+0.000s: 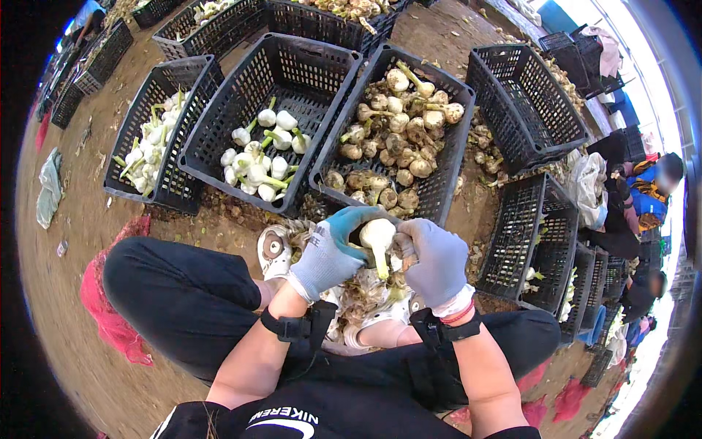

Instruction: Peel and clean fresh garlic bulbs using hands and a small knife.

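Note:
My left hand (334,252), in a grey knit glove with teal palm, holds a peeled white garlic bulb (378,236), its cut green stem pointing towards me. At the bulb's right side is my right hand (436,258), gloved in grey with fingers curled; whether it grips anything is hidden. Ahead, a black plastic crate (315,175) holds unpeeled, soil-stained garlic bulbs (411,131). The crate to its left (189,159) contains clean white garlic bulbs (258,164) in its near half. Dry garlic skins (362,307) lie heaped between my feet.
Another crate of white garlic (109,181) stands far left. On the right are an empty-looking crate (526,104) and a row of crates (510,236). Red mesh (104,296) lies by my left knee. Other people (652,186) sit at the far right.

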{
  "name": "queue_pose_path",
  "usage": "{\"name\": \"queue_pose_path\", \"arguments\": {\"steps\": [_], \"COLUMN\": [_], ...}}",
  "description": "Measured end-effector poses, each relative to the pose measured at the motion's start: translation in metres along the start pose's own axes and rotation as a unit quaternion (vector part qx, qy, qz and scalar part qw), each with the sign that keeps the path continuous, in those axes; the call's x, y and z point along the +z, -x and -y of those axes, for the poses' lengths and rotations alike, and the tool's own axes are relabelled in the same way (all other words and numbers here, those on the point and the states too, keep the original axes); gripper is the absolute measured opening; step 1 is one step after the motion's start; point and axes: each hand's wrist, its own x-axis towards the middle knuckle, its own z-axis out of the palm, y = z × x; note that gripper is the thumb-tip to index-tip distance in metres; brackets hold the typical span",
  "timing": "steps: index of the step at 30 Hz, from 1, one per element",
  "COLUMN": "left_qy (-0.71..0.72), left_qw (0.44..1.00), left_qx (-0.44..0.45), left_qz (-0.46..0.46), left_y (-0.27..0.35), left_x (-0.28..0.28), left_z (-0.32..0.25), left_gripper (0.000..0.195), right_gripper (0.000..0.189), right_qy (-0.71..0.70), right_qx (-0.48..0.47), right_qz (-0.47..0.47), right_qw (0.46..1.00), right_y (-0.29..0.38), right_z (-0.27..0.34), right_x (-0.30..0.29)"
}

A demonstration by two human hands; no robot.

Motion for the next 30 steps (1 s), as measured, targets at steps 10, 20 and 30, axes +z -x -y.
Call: {"name": "queue_pose_path", "arguments": {"steps": [10,20,30], "left_qy": [0.083,0.235,-0.087], "left_qw": [0.995,0.970,0.993], "left_qx": [-0.056,-0.050,0.079], "left_qz": [-0.022,0.023,0.026], "left_y": [-0.002,-0.001,0.000], "left_x": [0.006,0.006,-0.008], "left_z": [-0.011,-0.010,-0.012], "left_gripper": [0.065,0.067,0.065], "right_gripper": [0.014,0.019,0.030], "right_qy": [-0.060,0.067,0.082], "right_qx": [0.019,0.024,-0.092], "right_qz": [-0.005,0.026,0.014], "right_qw": [0.998,0.997,0.992], "right_y": [-0.006,-0.006,-0.010], "right_z": [-0.004,-0.019,0.006], "right_x": [-0.002,0.011,-0.012]}}
